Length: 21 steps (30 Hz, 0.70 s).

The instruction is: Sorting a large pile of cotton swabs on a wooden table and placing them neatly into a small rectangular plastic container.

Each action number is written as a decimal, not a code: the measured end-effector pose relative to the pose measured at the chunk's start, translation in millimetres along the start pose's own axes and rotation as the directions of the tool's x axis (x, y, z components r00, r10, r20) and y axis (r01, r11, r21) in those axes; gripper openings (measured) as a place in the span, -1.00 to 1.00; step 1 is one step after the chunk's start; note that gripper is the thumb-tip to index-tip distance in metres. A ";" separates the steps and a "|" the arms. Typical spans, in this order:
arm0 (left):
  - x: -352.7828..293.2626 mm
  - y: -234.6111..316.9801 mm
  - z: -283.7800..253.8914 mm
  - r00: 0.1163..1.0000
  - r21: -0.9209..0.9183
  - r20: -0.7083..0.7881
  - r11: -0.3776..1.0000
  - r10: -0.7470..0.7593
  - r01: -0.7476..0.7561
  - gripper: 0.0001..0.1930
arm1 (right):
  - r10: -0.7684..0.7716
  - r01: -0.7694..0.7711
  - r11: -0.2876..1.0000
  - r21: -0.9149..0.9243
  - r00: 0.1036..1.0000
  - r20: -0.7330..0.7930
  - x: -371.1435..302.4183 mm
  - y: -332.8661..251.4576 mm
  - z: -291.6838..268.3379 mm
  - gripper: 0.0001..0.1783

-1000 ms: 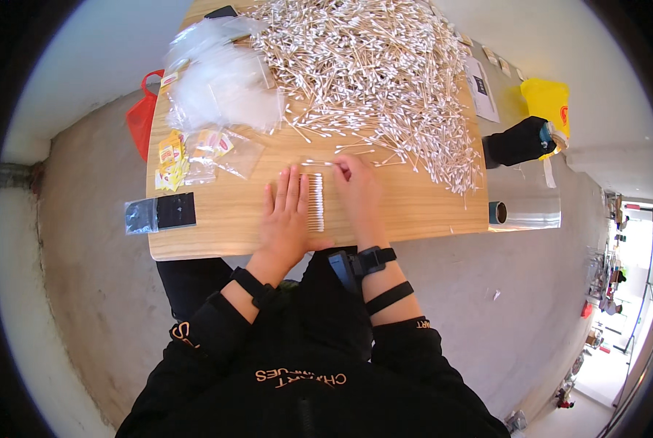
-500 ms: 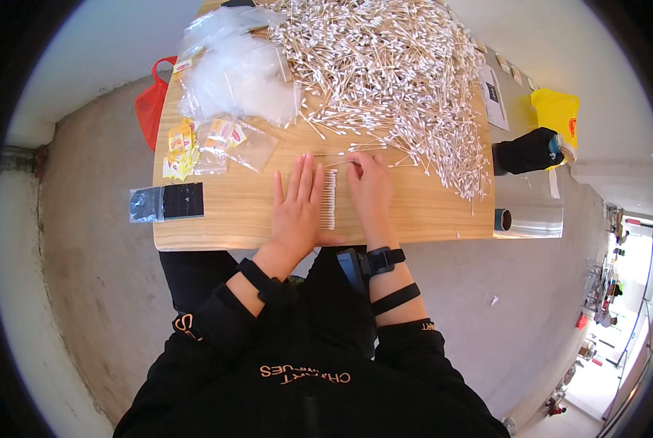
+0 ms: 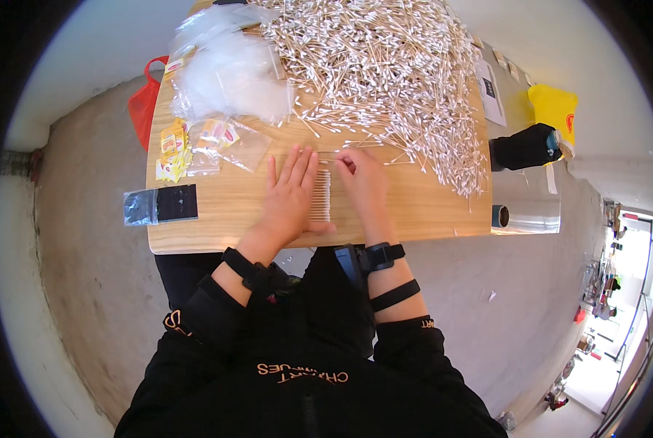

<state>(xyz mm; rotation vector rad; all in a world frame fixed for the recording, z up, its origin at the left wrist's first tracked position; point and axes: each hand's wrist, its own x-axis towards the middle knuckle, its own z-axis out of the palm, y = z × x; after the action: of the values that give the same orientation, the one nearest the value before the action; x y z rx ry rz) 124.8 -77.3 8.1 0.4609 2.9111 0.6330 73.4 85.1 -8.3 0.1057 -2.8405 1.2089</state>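
A neat row of cotton swabs (image 3: 322, 198) lies side by side near the table's front edge, their white tips lined up on the right. My left hand (image 3: 288, 196) rests flat along the left of this row, fingers stretched out and thumb spread below it. Just above the row's right side, my right hand (image 3: 361, 179) has its thumb and fingers pinched together at the end of a swab, which reaches left toward my left fingertips. Part of that swab is hidden. Beyond both hands spreads a large loose heap of cotton swabs (image 3: 385, 73).
Clear plastic bags (image 3: 231, 80) are piled at the far left, with small yellow labels (image 3: 172, 150) nearer. A black-and-clear packet (image 3: 160, 205) overhangs the left edge beside a red bag (image 3: 144, 106). Off the right edge are a black-wrapped object (image 3: 525, 150) and a yellow bag (image 3: 554, 109).
My right hand has shifted slightly left, bringing its pinched fingers closer to my left fingertips. The left hand stays flat by the row. The whole view has shifted a little.
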 end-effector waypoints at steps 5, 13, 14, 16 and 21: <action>5.7 -5.9 -3.3 1.000 -0.002 -0.021 1.000 0.012 -0.012 0.34 | -0.025 0.025 1.000 0.015 1.000 -0.006 0.9 1.7 10.3 -0.90; -3.7 -16.3 -4.1 0.992 -0.059 -0.108 0.997 -0.058 0.052 0.28 | -0.052 0.049 0.998 -0.035 0.993 -0.103 0.3 1.3 14.4 -0.79; -2.1 -15.6 -5.1 0.996 -0.068 -0.089 0.997 -0.030 0.024 0.26 | -0.051 0.048 0.998 -0.035 0.993 -0.102 -0.7 0.3 13.6 -0.79; 0.5 -16.7 -5.1 0.996 -0.066 -0.094 0.998 -0.009 0.003 0.25 | -0.002 0.003 0.999 0.033 0.999 -0.047 -1.9 -2.0 13.2 -0.86; -2.9 -16.6 -7.9 0.996 -0.070 -0.093 0.997 0.013 -0.019 0.22 | -0.010 0.013 0.996 0.091 0.999 -0.042 -4.9 -0.3 8.3 -0.90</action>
<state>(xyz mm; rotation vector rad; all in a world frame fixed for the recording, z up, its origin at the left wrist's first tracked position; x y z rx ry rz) 121.6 -95.6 8.4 0.4587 2.9621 0.7764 78.1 79.2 -14.2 0.0991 -2.7452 1.3228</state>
